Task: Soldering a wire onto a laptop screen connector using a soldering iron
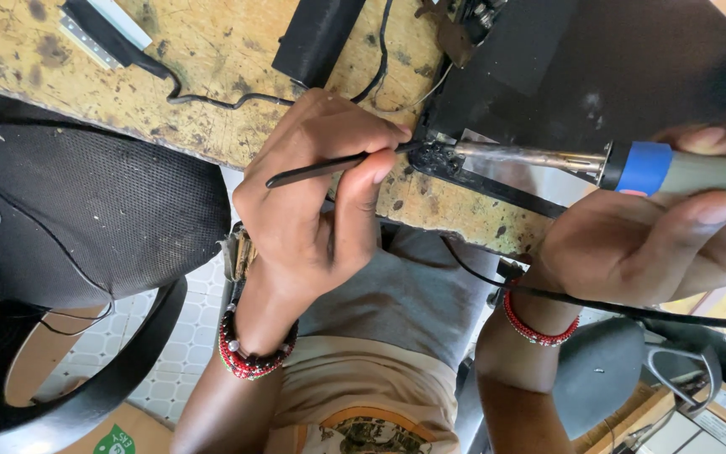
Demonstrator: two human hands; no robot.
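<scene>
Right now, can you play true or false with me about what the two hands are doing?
1. The right hand holds a soldering iron with a blue collar. True.
2. The left hand is empty. False: it grips a thin black tool.
3. Both wrists wear red beaded bracelets. True.
4. The iron's tip rests on the floor tiles. False: it meets a black part at the worn wooden bench edge.

Materials at the bench

Soldering iron [632, 166]: dull metal shaft, blue and grey plastic grip. Thin rod [329, 166]: matt black. Worktop [212, 50]: rough, stained wood. Beaded wristbands [249, 357].
</scene>
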